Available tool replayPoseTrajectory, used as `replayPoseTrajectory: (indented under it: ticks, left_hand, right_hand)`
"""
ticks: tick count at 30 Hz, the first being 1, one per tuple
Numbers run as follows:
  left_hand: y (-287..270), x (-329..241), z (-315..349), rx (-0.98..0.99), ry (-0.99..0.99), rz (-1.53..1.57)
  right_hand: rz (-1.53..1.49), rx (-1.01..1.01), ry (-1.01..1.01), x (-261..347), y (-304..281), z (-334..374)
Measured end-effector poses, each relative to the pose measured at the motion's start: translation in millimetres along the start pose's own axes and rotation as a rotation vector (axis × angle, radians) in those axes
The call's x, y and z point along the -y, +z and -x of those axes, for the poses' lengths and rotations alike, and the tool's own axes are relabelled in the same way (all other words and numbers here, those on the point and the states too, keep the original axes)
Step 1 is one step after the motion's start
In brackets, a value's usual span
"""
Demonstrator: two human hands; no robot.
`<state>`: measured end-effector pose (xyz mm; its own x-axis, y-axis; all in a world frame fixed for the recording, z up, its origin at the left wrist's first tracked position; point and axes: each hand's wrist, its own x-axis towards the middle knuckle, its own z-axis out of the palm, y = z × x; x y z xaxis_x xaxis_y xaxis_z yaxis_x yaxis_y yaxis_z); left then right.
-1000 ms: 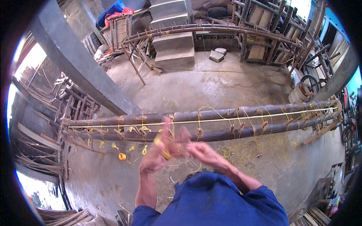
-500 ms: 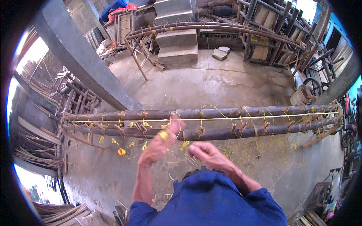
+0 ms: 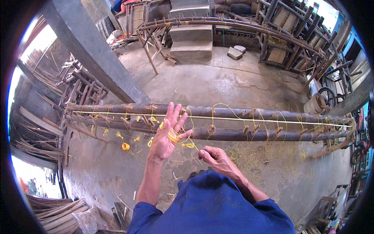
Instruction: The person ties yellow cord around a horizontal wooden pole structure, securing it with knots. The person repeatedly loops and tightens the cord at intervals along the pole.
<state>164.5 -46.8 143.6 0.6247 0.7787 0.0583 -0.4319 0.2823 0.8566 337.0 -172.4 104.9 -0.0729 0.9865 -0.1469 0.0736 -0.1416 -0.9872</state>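
Note:
My left hand (image 3: 165, 142) is raised over the near bamboo pole, its fingers spread and stretched out. Loops of yellow cord (image 3: 172, 136) wrap round its palm and fingers. Lower and to the right, my right hand (image 3: 216, 156) is closed in a pinch on a yellow strand that runs toward the left hand. Beyond both hands lies a long frame of two dark bamboo poles (image 3: 233, 134) with wooden pegs, and a pale yellow line (image 3: 241, 119) is stretched between them. Thin yellow cords loop over the pegs, and small yellow bundles (image 3: 119, 135) dangle at the left.
An orange-yellow roll (image 3: 125, 146) shows below the frame's left part. Tangled yellow strands (image 3: 249, 160) litter the floor at right. A grey pillar (image 3: 97, 50) rises at left. Another pegged bamboo rack (image 3: 230, 23) stands before concrete steps (image 3: 191, 39). Split bamboo strips (image 3: 58, 218) lie at lower left.
My left hand has turned to spread its fingers, with the cord loops now round them. My right hand stays closed, slightly further right in view. The whole view has shifted slightly.

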Motion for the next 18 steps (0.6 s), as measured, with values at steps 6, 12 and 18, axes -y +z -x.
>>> replayPoseTrajectory:
  ticks: [6,12,18]
  left_hand:
    - [7.0,9.0,6.0,0.352,-0.102,-0.871]
    - [-5.4,19.1,6.0,0.448,-0.481,-1.027]
    - [-2.4,11.3,12.3,0.456,-0.327,-1.033]
  right_hand:
    - [0.333,-0.103,-0.221,26.6,-15.9,-21.5]
    - [0.557,-0.148,-0.463,15.0,-20.5,-32.1]
    - [0.537,0.087,-0.446,24.2,-29.2,-31.1]
